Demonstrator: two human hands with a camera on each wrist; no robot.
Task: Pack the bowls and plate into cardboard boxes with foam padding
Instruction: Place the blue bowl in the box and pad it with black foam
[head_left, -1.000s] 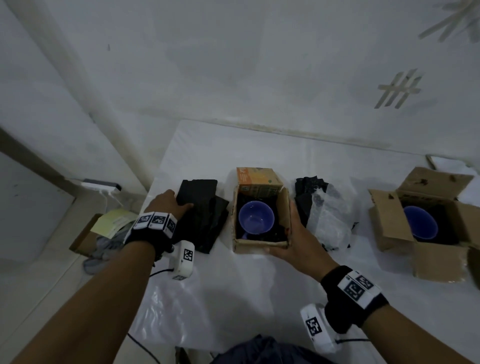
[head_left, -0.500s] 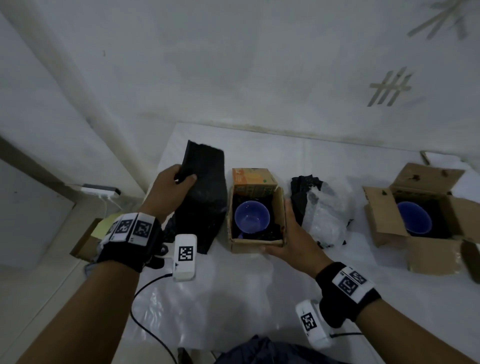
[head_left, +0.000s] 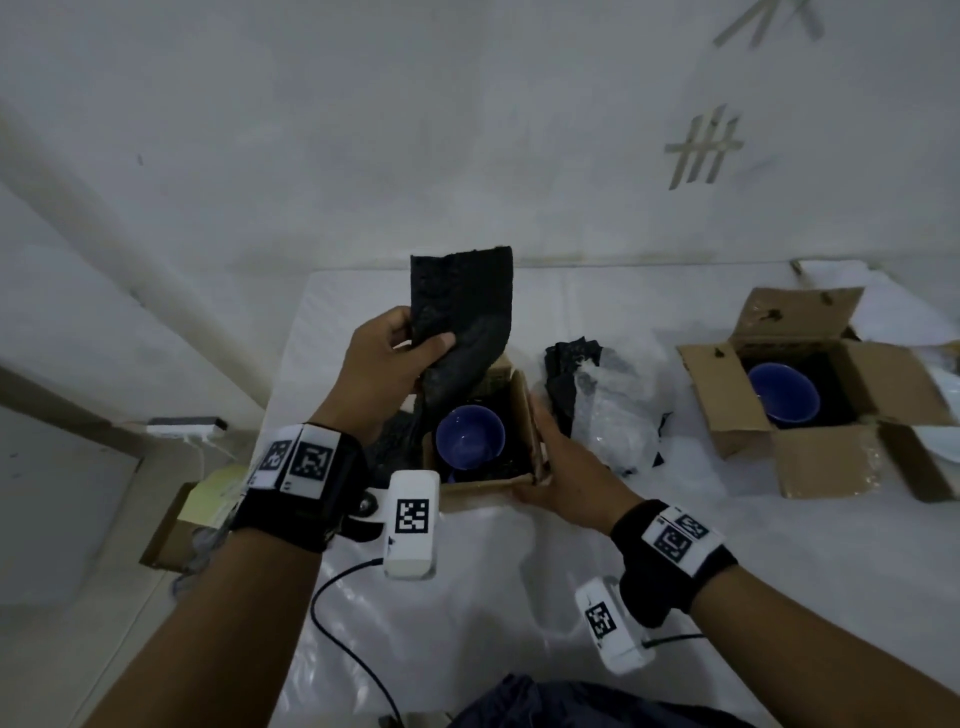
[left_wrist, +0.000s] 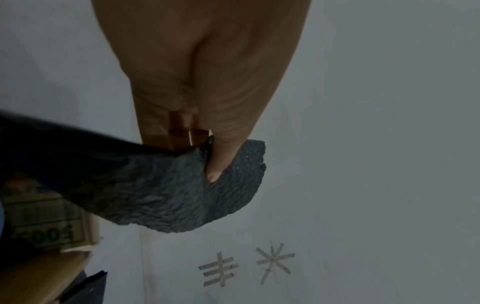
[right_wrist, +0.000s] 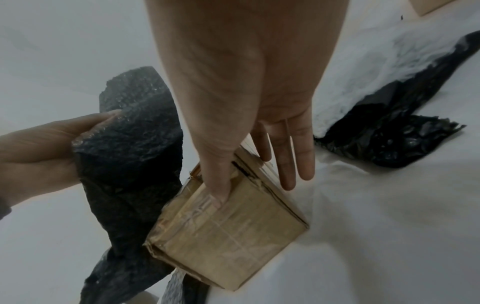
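A small open cardboard box stands mid-table with a blue bowl inside on dark padding. My left hand pinches a black foam sheet and holds it upright over the box's far left corner; its lower end hangs at the box's rim. The thumb presses into the foam in the left wrist view. My right hand rests flat on the box's near right corner, thumb on the front face, straight fingers along the side. A second open box at right holds another blue bowl.
A heap of black foam and clear bubble wrap lies between the two boxes. More black foam lies left of the small box. Off the table's left edge, a box with yellow paper sits on the floor. The wall is close behind.
My left hand has lifted the black foam sheet off the table and carried it up and right, over the small box. The right hand has stayed on the box.
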